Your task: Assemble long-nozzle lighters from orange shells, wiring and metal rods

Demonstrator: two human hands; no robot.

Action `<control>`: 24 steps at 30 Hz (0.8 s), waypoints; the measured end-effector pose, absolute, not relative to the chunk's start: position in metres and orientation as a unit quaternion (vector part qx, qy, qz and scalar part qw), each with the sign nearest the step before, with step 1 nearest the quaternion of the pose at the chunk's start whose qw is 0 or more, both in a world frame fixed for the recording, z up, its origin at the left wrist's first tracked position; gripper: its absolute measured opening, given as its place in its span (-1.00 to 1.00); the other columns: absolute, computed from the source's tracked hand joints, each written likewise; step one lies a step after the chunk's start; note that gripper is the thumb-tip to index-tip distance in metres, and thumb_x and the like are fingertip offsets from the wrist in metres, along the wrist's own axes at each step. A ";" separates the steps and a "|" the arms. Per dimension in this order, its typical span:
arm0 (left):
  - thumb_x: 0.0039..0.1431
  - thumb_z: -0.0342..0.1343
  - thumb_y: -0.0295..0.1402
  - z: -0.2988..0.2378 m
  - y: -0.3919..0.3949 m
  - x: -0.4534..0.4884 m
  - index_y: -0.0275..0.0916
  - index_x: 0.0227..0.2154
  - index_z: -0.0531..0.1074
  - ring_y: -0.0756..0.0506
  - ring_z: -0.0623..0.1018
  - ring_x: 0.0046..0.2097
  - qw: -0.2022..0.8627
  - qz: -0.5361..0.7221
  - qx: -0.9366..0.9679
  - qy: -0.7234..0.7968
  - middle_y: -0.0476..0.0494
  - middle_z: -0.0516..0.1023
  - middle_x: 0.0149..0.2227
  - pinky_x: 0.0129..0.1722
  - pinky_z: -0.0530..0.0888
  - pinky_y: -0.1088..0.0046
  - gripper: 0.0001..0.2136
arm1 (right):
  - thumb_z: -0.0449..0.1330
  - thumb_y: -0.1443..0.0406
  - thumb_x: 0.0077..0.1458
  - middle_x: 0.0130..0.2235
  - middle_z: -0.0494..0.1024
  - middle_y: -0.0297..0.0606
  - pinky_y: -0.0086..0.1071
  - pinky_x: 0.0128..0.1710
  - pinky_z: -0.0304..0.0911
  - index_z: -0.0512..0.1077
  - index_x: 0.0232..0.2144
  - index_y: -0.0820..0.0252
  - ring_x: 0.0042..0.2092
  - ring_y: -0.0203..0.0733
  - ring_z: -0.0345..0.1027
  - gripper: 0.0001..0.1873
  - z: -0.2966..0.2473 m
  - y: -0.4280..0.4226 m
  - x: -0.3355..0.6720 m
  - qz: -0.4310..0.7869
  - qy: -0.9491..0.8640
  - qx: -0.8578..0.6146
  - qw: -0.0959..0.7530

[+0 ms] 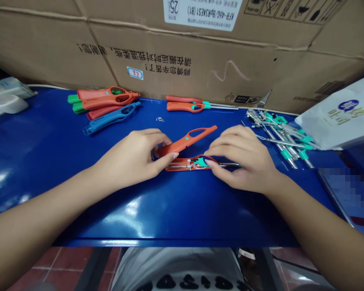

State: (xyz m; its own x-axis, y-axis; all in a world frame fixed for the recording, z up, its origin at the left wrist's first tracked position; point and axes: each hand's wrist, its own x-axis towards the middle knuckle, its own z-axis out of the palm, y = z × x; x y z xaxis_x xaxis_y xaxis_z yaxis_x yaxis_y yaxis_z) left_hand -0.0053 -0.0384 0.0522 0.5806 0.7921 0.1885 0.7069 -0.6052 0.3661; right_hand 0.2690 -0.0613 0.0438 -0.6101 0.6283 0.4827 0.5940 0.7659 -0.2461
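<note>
My left hand pinches one end of an orange lighter shell half and holds it tilted above the blue table. Under it lies the other orange shell half, open side up, with a metal tube and a green trigger part inside. My right hand rests on that lower half, its fingers curled and pressing on the green part and the metal tube that sticks out to the right.
Several orange and blue lighter shells lie at the back left, two more orange ones at the back centre. A heap of metal tubes with green parts lies at right beside a white bag. Cardboard boxes wall the back.
</note>
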 end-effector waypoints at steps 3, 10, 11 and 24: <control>0.28 0.10 -0.16 0.050 -0.037 -0.004 -0.24 -0.22 0.55 -0.09 0.56 -0.30 0.130 0.158 0.875 0.438 -0.10 0.60 -0.27 -0.31 0.41 0.40 -0.74 | 0.20 0.27 0.23 -0.16 0.69 -0.29 -0.09 -0.01 0.28 0.57 -0.11 0.02 -0.05 -0.04 0.50 -0.79 0.044 -0.061 0.274 0.055 -0.936 -0.275 0.213; 0.27 0.10 -0.18 0.049 -0.043 -0.001 -0.23 -0.25 0.56 -0.06 0.54 -0.35 0.169 0.162 0.858 0.457 -0.07 0.61 -0.29 -0.35 0.38 0.42 -0.76 | 0.16 0.25 0.28 0.02 0.66 -0.23 -0.10 0.10 0.31 0.55 0.05 0.17 0.07 -0.05 0.52 -0.66 0.045 -0.061 0.274 0.096 -0.954 -0.262 0.112; 0.26 0.11 -0.19 0.049 -0.043 0.000 -0.24 -0.25 0.55 -0.06 0.53 -0.36 0.172 0.166 0.858 0.454 -0.08 0.61 -0.30 -0.35 0.38 0.43 -0.77 | 0.16 0.24 0.29 0.02 0.66 -0.22 -0.08 0.11 0.31 0.54 0.06 0.18 0.08 -0.03 0.52 -0.65 0.045 -0.062 0.273 0.089 -0.956 -0.261 0.105; 0.24 0.10 -0.17 0.053 -0.045 -0.002 -0.21 -0.19 0.52 -0.10 0.56 -0.29 0.116 0.133 0.873 0.454 -0.11 0.58 -0.20 -0.42 0.40 0.43 -0.76 | 0.18 0.32 0.23 0.05 0.61 -0.22 0.05 0.12 0.32 0.50 0.11 -0.04 0.08 0.05 0.44 -0.59 0.050 -0.058 0.275 0.040 -0.886 -0.355 0.295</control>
